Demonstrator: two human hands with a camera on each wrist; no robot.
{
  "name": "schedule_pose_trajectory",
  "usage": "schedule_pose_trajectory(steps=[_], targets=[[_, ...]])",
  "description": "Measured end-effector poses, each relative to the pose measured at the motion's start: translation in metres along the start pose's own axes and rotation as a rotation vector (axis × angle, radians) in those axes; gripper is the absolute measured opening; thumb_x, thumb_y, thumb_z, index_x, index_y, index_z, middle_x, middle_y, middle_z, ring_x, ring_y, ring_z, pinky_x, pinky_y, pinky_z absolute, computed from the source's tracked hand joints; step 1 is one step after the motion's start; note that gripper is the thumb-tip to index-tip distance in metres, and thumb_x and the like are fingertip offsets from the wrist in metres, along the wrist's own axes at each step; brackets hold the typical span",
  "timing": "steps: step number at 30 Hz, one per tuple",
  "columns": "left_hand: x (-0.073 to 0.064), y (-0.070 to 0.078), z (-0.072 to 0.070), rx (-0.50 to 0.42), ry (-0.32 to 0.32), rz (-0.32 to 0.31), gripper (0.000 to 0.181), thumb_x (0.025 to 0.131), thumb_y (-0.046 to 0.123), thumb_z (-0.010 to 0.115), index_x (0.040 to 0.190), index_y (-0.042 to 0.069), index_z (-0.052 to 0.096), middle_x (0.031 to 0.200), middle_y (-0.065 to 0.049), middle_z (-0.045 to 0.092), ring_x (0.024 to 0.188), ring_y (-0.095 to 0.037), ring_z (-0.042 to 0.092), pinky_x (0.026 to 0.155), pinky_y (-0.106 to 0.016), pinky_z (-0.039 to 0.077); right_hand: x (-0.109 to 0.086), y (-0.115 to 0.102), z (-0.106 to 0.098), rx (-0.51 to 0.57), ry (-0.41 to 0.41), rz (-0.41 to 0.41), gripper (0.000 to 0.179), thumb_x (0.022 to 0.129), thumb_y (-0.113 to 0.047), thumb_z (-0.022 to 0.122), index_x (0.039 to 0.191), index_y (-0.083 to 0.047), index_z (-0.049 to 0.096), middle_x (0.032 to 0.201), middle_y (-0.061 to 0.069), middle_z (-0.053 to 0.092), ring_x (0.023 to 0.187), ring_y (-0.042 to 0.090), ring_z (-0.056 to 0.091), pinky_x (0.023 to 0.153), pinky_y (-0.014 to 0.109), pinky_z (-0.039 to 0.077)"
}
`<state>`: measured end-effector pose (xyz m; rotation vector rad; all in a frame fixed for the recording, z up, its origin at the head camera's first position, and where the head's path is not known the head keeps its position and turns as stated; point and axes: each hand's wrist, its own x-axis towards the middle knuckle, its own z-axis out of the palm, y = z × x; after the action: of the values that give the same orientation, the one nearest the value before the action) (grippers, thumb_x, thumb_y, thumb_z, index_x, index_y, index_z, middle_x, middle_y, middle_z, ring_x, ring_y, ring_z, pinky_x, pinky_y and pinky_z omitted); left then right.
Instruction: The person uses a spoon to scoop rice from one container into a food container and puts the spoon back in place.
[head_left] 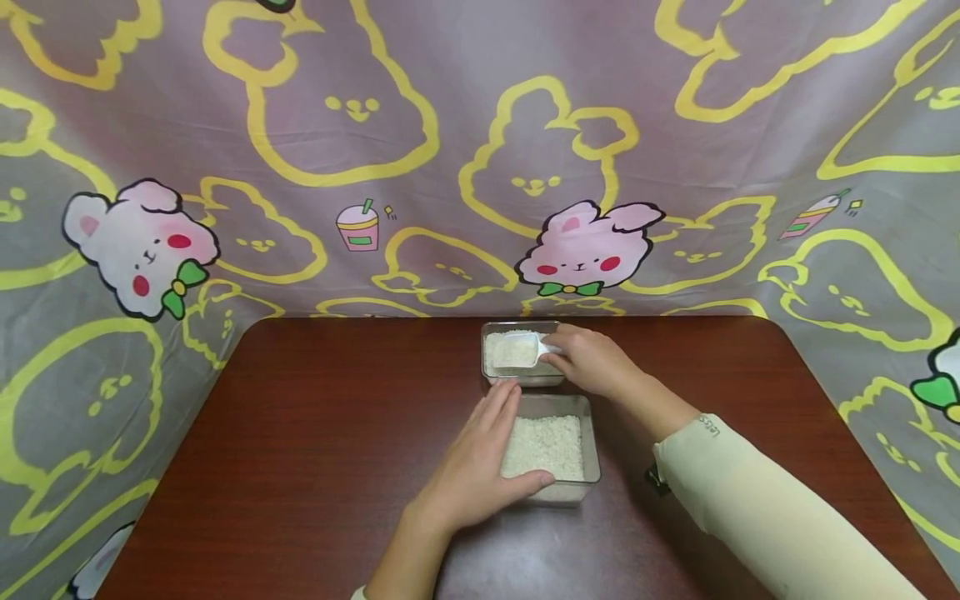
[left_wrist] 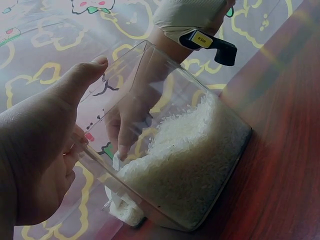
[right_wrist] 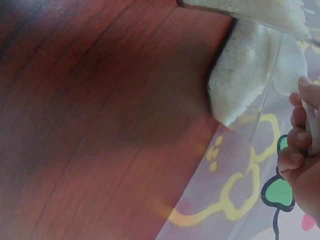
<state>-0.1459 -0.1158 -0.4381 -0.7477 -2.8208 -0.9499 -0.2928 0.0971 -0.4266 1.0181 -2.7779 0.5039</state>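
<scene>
A clear container [head_left: 553,446] holding white rice stands on the table. My left hand [head_left: 480,458] rests against its left side, thumb stretched across the near rim and fingers extended towards the far left corner. Behind it is a second clear container [head_left: 525,382], also with rice. Over this far container my right hand [head_left: 588,358] pinches the handle of a white scoop [head_left: 517,350], which looks filled with rice. In the right wrist view the scoop [right_wrist: 290,67] shows through the clear wall, its handle within my curled fingers [right_wrist: 299,137].
The dark reddish-brown table [head_left: 337,450] extends to both sides of the containers. A patterned cloth [head_left: 450,150] hangs behind and beside it. A black device [left_wrist: 210,45] is strapped to my right wrist. The far container stands near the table's back edge.
</scene>
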Motion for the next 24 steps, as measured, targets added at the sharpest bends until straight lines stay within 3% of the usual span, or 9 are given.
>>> schedule_pose_trajectory(steps=[6,17,24], targets=[[0.0,0.0,0.0,-0.006,0.003,0.0,0.106,0.083,0.06,0.068,0.158,0.009,0.014,0.166,-0.001,0.01,0.153,-0.023,0.011,0.122,-0.043,0.019,-0.002,0.0,-0.006,-0.042,0.002,-0.009,0.029,0.093,-0.025,0.069,0.112,-0.004,0.072,0.098,0.008,0.067,0.088,0.026,0.066,0.077,0.045,0.054],[0.0,0.001,0.001,-0.015,0.009,0.001,0.106,0.082,0.059,0.069,0.158,0.009,0.015,0.166,0.001,0.009,0.153,-0.022,0.009,0.122,-0.044,0.018,-0.012,0.004,-0.023,-0.138,0.01,-0.064,0.023,0.088,-0.021,0.074,0.105,-0.006,0.074,0.081,0.003,0.058,0.069,0.018,0.054,0.061,0.034,0.048],[0.0,0.002,0.0,-0.029,0.004,-0.01,0.106,0.082,0.059,0.069,0.159,0.01,0.014,0.166,0.004,0.008,0.153,-0.021,0.01,0.122,-0.043,0.016,-0.018,0.004,-0.036,-0.206,0.021,-0.113,0.021,0.084,-0.016,0.077,0.104,-0.01,0.075,0.082,0.003,0.059,0.074,0.022,0.06,0.062,0.038,0.052]])
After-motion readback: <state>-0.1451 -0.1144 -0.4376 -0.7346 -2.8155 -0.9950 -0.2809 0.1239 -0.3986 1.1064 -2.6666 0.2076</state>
